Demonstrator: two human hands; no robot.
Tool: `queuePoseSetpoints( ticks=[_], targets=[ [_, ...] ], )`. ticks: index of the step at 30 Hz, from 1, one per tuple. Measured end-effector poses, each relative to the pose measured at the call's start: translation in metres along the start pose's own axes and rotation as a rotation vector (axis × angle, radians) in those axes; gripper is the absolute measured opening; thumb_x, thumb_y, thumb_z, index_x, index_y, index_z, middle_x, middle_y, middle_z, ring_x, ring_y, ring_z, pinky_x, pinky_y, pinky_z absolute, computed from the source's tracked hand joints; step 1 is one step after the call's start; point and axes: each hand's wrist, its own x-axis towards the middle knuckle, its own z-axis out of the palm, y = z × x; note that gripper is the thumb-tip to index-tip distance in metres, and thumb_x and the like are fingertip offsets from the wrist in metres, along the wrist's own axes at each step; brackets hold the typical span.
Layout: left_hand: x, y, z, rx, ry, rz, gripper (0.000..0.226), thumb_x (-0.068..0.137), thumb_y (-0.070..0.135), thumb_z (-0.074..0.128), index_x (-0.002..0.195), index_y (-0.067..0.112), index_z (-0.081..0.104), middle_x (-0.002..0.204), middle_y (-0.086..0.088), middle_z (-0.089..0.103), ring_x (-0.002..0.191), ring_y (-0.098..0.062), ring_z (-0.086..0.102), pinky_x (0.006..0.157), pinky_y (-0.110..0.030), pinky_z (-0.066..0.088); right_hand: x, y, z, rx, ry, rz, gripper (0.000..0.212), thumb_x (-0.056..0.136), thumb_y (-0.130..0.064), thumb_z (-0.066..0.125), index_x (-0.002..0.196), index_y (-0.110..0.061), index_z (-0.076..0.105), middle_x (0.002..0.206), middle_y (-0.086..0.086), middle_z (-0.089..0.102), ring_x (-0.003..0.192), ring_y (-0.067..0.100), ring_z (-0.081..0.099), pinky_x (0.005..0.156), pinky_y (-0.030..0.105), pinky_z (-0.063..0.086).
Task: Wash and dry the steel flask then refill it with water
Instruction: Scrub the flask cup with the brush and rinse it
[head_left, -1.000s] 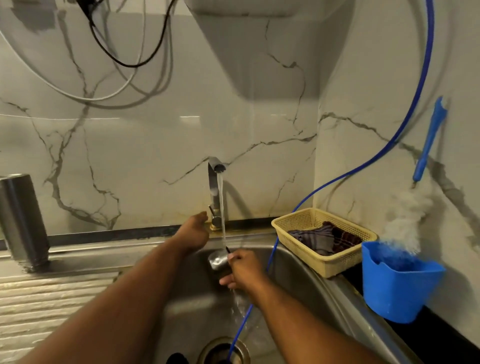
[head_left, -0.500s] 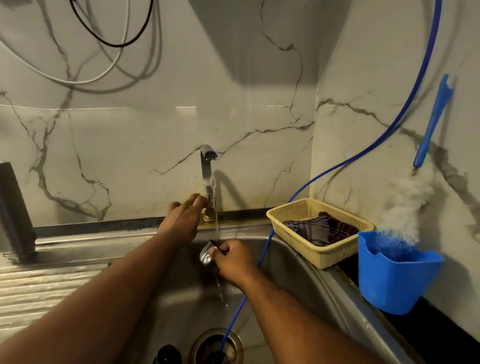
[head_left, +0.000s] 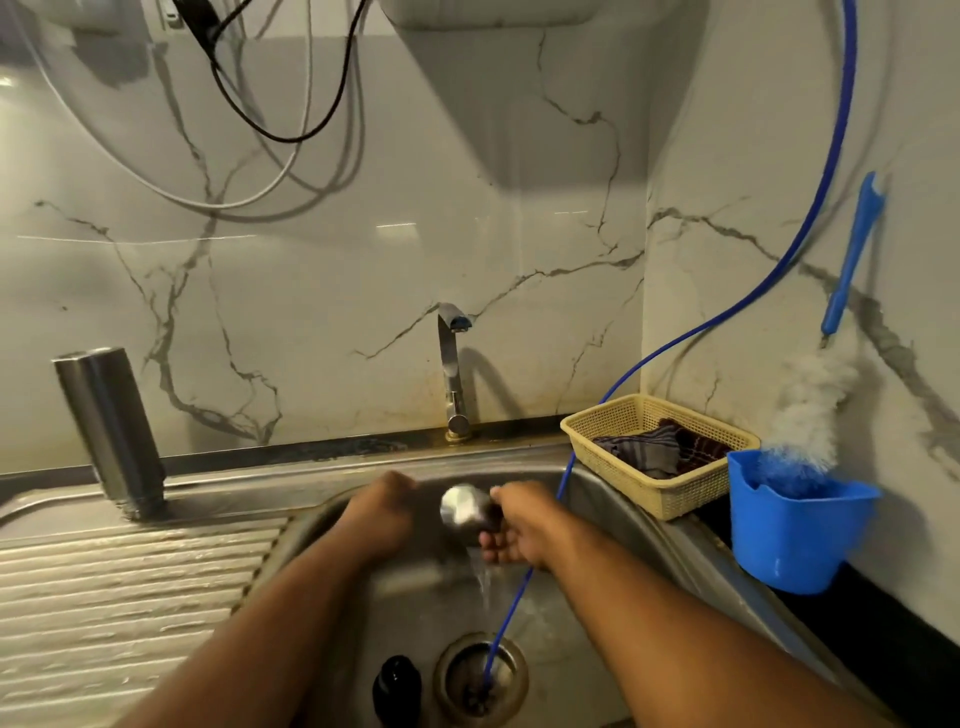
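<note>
Flask (head_left: 111, 431) stands well left of left hand (head_left: 384, 514); right hand (head_left: 519, 525) grips cap (head_left: 460, 506).

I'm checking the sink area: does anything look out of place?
Yes. A thin blue tube trails down from the wall into the sink drain, and a small black object, perhaps a cap, lies on the basin floor beside that drain.

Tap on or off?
Off: no stream leaves the tap spout. The water below the right hand seems to pour from the steel cap it holds.
</note>
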Motion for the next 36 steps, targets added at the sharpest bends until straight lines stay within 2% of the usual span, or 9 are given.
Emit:
queuePoseSetpoints(
  ticks=[2,5,9,16,21,25,31,33,36],
  targets=[
    [-0.025,0.0,-0.004,-0.189,-0.026,-0.044,0.031,0.1,0.005,0.053,0.127,0.019,0.059,0.119,-0.009,0.064,0.103,-0.023,0.063,0.081,-0.033,0.055,-0.009,-0.012,0.003,0.126,-0.04,-0.065,0.031,0.108,-0.022,0.039,0.107,-0.007,0.066,0.082,0.011,0.066,0.053,0.013,0.054,0.052,0.03,0.052],
    [-0.053,-0.002,0.0,-0.612,-0.088,-0.169,0.021,0.106,0.029,0.049,0.122,0.02,0.061,0.118,-0.007,0.066,0.105,-0.03,0.067,0.081,-0.043,0.054,-0.021,-0.007,0.002,-0.057,0.038,-0.051,0.029,0.106,-0.023,0.044,0.096,-0.009,0.066,0.067,0.006,0.058,0.046,0.01,0.043,0.047,0.025,0.044],
    [-0.052,-0.009,0.005,-0.587,-0.21,-0.15,0.034,0.107,0.04,0.043,0.119,0.019,0.066,0.117,-0.007,0.071,0.093,-0.023,0.068,0.077,-0.038,0.053,-0.032,0.005,0.0,-0.226,-0.062,-0.016,0.031,0.106,-0.024,0.041,0.099,-0.007,0.066,0.046,-0.001,0.05,0.039,0.009,0.033,0.047,0.024,0.044],
    [-0.042,-0.008,0.006,-0.838,-0.282,-0.108,0.034,0.101,0.037,0.057,0.108,0.011,0.077,0.087,-0.01,0.064,0.067,-0.017,0.047,0.056,-0.029,0.039,-0.048,-0.002,0.003,-0.289,-0.068,-0.105,0.017,0.099,-0.016,0.055,0.104,-0.006,0.068,0.091,0.015,0.069,0.065,0.021,0.064,0.069,0.037,0.061],
    [-0.044,-0.001,0.009,-0.894,-0.229,-0.096,0.032,0.101,0.03,0.058,0.104,0.004,0.077,0.07,-0.01,0.062,0.059,-0.017,0.047,0.051,-0.028,0.038,-0.068,-0.027,-0.011,-0.902,0.178,-0.442,0.015,0.099,-0.022,0.06,0.101,-0.015,0.072,0.103,0.009,0.076,0.088,0.024,0.074,0.079,0.038,0.06],
    [-0.057,0.016,0.009,-0.956,-0.165,-0.095,0.025,0.102,0.023,0.058,0.103,0.003,0.073,0.073,-0.016,0.06,0.058,-0.018,0.044,0.051,-0.027,0.036,-0.124,-0.083,-0.05,-1.439,0.167,-0.65,0.012,0.091,-0.024,0.07,0.103,-0.022,0.071,0.104,-0.002,0.07,0.094,0.018,0.066,0.081,0.038,0.057],
    [-0.065,0.042,0.014,-1.034,-0.112,-0.153,0.019,0.098,0.02,0.064,0.107,0.003,0.068,0.078,-0.014,0.056,0.057,-0.015,0.045,0.051,-0.025,0.036,-0.185,-0.158,-0.14,-2.297,0.305,-0.319,0.061,0.082,-0.028,0.083,0.137,-0.032,0.056,0.138,0.001,0.056,0.126,0.024,0.052,0.099,0.042,0.048],
    [-0.065,0.054,0.017,-1.052,-0.11,-0.173,0.021,0.098,0.02,0.065,0.108,0.002,0.067,0.07,-0.01,0.055,0.054,-0.013,0.045,0.05,-0.025,0.036,-0.187,-0.162,-0.163,-2.475,0.339,-0.15,0.079,0.077,-0.036,0.087,0.145,-0.038,0.048,0.148,0.003,0.05,0.139,0.028,0.042,0.115,0.049,0.034],
    [-0.067,0.066,0.027,-1.067,-0.104,-0.163,0.019,0.097,0.02,0.066,0.104,0.003,0.069,0.056,-0.004,0.053,0.052,-0.012,0.044,0.048,-0.025,0.035,-0.181,-0.15,-0.185,-2.567,0.289,-0.111,0.077,0.08,-0.033,0.084,0.146,-0.04,0.046,0.149,0.003,0.051,0.145,0.025,0.036,0.125,0.058,0.006]
  ],
)
